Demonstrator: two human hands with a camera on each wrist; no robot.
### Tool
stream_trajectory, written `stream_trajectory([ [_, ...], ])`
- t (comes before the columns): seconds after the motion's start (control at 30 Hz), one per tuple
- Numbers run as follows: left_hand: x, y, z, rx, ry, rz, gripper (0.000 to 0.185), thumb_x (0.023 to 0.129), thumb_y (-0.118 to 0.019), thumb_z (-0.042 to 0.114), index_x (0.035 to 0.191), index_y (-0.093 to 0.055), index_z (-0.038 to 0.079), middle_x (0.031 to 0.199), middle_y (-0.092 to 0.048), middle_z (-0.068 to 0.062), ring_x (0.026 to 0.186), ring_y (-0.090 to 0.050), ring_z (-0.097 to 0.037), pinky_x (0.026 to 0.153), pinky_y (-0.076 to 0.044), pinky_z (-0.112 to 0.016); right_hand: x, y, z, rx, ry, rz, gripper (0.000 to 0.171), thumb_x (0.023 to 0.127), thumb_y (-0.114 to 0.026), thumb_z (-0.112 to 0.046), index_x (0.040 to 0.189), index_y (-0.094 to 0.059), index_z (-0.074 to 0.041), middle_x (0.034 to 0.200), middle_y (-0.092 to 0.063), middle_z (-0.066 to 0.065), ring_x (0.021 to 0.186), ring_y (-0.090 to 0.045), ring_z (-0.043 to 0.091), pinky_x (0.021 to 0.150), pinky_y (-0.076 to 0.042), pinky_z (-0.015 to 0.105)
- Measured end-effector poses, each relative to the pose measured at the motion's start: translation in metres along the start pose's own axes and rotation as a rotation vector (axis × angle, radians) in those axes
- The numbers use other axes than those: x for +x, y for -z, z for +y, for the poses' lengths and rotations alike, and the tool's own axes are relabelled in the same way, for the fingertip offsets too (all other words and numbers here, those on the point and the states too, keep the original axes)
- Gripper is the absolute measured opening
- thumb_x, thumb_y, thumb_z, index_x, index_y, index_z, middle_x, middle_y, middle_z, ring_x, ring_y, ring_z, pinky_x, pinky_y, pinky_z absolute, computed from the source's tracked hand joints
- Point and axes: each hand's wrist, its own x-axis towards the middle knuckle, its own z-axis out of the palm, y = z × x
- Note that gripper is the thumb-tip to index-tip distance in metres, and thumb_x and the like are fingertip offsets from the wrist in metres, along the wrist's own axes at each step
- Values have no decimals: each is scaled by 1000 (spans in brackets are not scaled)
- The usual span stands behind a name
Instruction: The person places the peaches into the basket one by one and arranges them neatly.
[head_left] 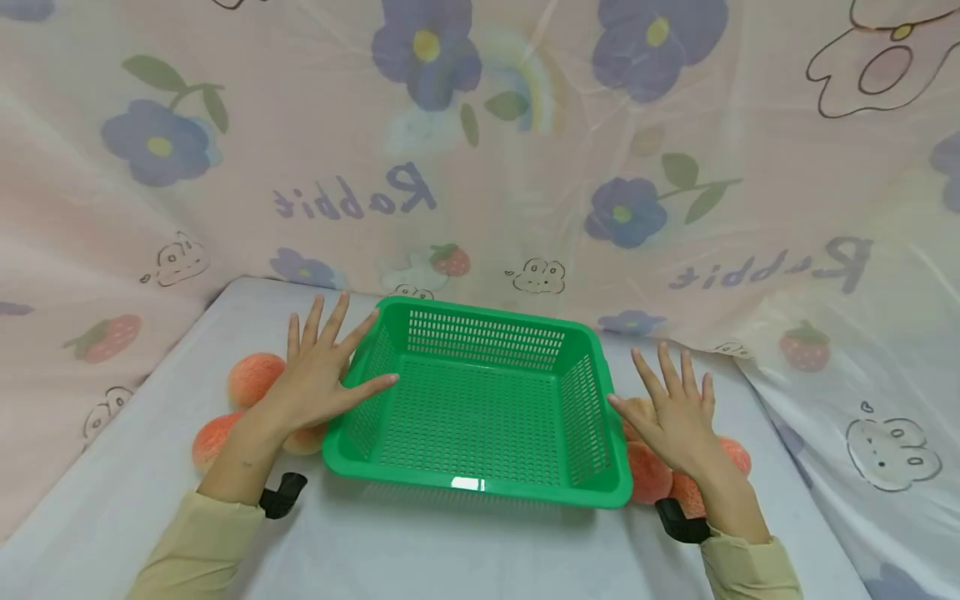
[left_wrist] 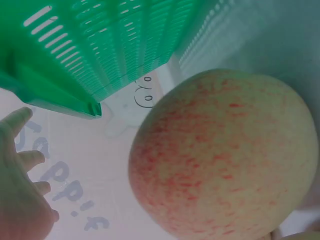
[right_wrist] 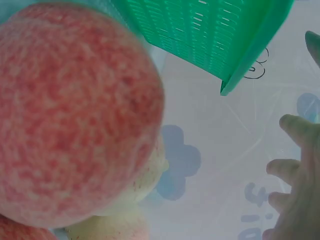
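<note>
A green plastic basket [head_left: 525, 492] with slotted walls stands on the white table, nothing inside it. My left hand [head_left: 313, 379] is at its left side, fingers spread, the thumb reaching over the rim; whether it touches cannot be told. Beside the right rim, my right hand [head_left: 675, 425] also has its fingers spread, thumb tip close to the rim. Peaches lie below and around the left wrist, one [head_left: 256, 379] near the back. Several more, including a redder peach [head_left: 648, 473], are partly hidden by the right hand. Large in the left wrist view is a yellow-red peach [left_wrist: 225, 155].
A pale printed cloth [head_left: 495, 200] hangs behind and along both sides of the table [head_left: 450, 550]. Black wrist straps [head_left: 283, 495] are on both forearms. The peaches sit close against both outer sides of the basket.
</note>
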Motion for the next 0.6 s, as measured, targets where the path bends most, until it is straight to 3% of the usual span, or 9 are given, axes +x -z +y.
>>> stream_trajectory([
  [0.17,2,-3,-1,-47,0,-7,86,88,-54,63,155,-16,24,161,8,-16,146,15,-39,112,6,-65,-4,0,4,41,-1,17,75,96,-50,-49,155,-15,-18,161,2,19,144,15,42,106,12,70],
  [0.3,2,-4,-1,-108,20,-17,84,90,-54,59,155,-14,25,160,7,-18,145,0,-46,112,-7,-67,-5,-1,6,90,3,51,76,95,-53,-45,156,-15,-18,160,-2,22,143,10,48,103,8,74],
  [0.5,-2,-6,-4,-233,48,-26,80,93,-53,53,156,-11,27,160,1,-19,138,-24,-52,92,-38,-71,-6,-3,7,149,22,97,75,94,-57,-39,155,-19,-17,158,-9,25,143,2,50,103,0,76],
  [0.6,-5,-6,-7,-292,45,-10,75,96,-53,44,156,-11,26,158,-8,-24,138,-22,-52,93,-35,-73,-8,-4,8,178,19,100,73,95,-58,-37,154,-20,-18,157,-11,26,142,-2,51,101,-5,77],
])
